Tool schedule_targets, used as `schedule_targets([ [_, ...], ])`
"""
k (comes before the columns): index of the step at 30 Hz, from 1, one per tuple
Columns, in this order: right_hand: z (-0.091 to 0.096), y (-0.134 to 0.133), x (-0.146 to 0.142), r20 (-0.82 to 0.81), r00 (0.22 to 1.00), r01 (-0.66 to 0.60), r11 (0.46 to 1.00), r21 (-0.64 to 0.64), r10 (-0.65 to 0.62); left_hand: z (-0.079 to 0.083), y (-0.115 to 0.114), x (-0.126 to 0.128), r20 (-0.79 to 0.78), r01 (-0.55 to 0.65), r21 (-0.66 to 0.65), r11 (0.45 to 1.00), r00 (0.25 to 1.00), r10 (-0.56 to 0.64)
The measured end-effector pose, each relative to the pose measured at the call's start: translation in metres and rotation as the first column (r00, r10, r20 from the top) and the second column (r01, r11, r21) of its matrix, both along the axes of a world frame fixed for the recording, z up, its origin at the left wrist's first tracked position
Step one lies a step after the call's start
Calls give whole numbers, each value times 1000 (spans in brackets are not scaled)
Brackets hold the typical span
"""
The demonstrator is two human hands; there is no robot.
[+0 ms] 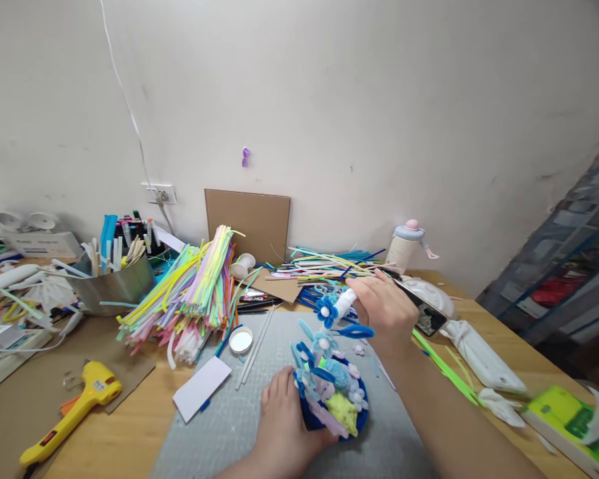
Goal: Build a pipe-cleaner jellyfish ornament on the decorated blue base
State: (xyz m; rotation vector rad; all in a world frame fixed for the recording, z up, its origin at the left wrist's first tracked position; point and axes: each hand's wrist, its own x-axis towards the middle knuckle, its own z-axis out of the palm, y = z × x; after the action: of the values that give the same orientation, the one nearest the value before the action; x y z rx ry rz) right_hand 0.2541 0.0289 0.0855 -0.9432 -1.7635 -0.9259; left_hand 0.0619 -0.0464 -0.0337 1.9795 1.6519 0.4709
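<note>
A pipe-cleaner flower arrangement [329, 372] stands on the grey cutting mat, in a round dark-blue base [362, 419]. It has blue and white flowers, a yellow-green piece and lilac pieces. My left hand [282, 419] wraps the base's left side, thumb along its front edge. Above the arrangement, my right hand [387, 309] is closed round the end of a white fuzzy piece [346, 303]; a dark-blue flower [326, 311] with a white centre sits at its lower end. Whether this piece joins the arrangement below, I cannot tell. The right fingertips are partly hidden.
A bundle of pastel pipe cleaners [194, 286] lies left of the mat [194, 446], near a yellow glue gun [92, 392] and a metal tin [112, 289] of sticks. Behind stand cardboard [249, 223] and a bottle [404, 246]. A phone [432, 319] lies beyond my right wrist.
</note>
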Motion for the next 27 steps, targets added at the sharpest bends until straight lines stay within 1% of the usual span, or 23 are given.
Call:
schedule_targets([
  [2,-2,1,0,-16,1000,-10,1000,-15,9,-4,0,-1,-6,13,38,999,1000,-13],
  [5,-1,1,0,-42,999,-23,1000,-15,23,-6,0,-2,-15,14,47,999,1000,-13],
  [9,10,-8,2,-27,999,-46,999,-3,46,-5,1,-2,-13,22,44,999,1000,-21],
  [11,17,-13,5,23,997,-70,997,-30,71,-4,0,-2,-16,21,46,999,1000,-20],
  [12,20,-15,7,67,992,-101,994,-45,103,-4,0,-2,-19,21,49,999,1000,-20],
  [15,28,-17,14,233,949,-193,975,-108,213,-3,0,-2,-27,24,53,998,999,-22],
  [17,31,-16,17,304,925,-200,972,-127,230,-3,0,-2,-25,21,65,998,1000,-19],
  [19,34,-16,19,331,914,-205,972,-118,233,-3,0,-2,-16,18,80,997,1000,-17],
  [23,42,-14,19,397,865,-282,951,-123,308,-6,-1,-2,-14,13,79,997,1000,-12],
  [25,45,-11,18,434,838,-304,943,-132,331,-5,-1,-2,-10,17,68,998,1000,-16],
  [27,47,-8,18,456,827,-310,944,-117,328,-1,-1,-1,1,2,34,999,1000,-2],
])
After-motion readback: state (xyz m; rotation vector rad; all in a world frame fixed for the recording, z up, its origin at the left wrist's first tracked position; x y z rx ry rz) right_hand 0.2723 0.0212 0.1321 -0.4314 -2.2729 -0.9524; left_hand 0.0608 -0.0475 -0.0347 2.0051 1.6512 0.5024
